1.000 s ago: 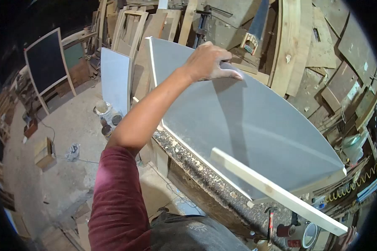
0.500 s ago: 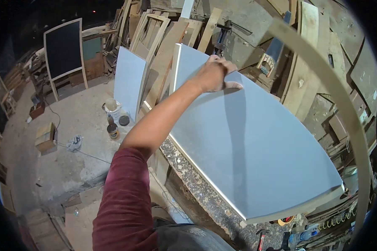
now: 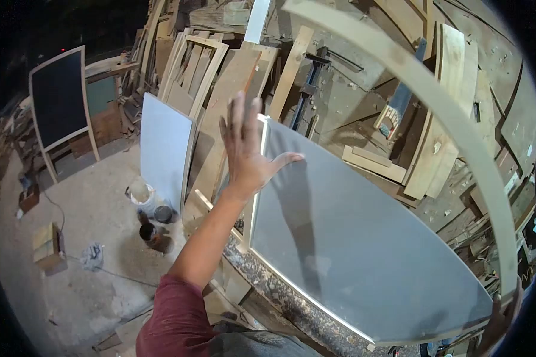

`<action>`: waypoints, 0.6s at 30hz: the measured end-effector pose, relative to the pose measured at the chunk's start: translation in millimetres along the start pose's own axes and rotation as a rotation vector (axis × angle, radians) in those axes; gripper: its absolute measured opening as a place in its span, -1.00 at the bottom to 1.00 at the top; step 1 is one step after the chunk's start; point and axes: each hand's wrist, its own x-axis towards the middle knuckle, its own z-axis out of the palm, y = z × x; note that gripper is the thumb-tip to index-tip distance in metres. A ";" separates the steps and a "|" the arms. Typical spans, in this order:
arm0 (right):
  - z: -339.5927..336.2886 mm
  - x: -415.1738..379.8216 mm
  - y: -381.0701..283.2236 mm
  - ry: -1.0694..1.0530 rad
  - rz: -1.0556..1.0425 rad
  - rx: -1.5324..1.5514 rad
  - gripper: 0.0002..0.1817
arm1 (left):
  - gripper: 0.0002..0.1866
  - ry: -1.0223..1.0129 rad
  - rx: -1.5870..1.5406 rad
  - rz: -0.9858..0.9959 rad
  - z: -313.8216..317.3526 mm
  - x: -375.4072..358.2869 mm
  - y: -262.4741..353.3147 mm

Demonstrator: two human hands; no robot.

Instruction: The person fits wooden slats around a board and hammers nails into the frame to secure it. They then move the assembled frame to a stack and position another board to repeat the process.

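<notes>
A large grey panel (image 3: 363, 250) with pale edging lies across a speckled, paint-spattered bench (image 3: 280, 293). My left hand (image 3: 244, 156) is open over the panel's far left corner, fingers spread and slightly blurred, the thumb reaching across the grey surface. Its shadow falls down the panel. Low at the right edge, in deep shadow, my right hand (image 3: 501, 324) closes on the near end of a long pale wooden strip (image 3: 458, 116). The strip arcs through the view above the panel to the top.
A white board (image 3: 165, 154) leans against wooden frames at left. A bucket (image 3: 142, 193) and an open can (image 3: 149, 232) stand on the floor. Beyond the panel lie a handsaw (image 3: 404, 92), a bar clamp (image 3: 308, 89) and planks (image 3: 443, 119). A dark framed board (image 3: 59, 98) stands further back.
My left hand has let go of the panel's far edge and moved left, its fingers now spread. The strip's far end has swung left. My right hand has come into view.
</notes>
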 end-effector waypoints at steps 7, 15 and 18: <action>51.3 31.9 -101.7 -0.154 -0.077 0.035 -0.28 | 0.40 -0.176 -0.562 -0.356 9.7 -8.2 -31.0; 81.8 60.4 -201.5 -0.195 -0.108 0.134 -0.23 | 0.39 -0.189 -0.783 -0.404 8.4 -6.7 -35.3; 92.3 64.4 -221.7 -0.180 -0.087 0.195 -0.28 | 0.36 -0.181 -0.859 -0.402 13.7 -11.1 -42.5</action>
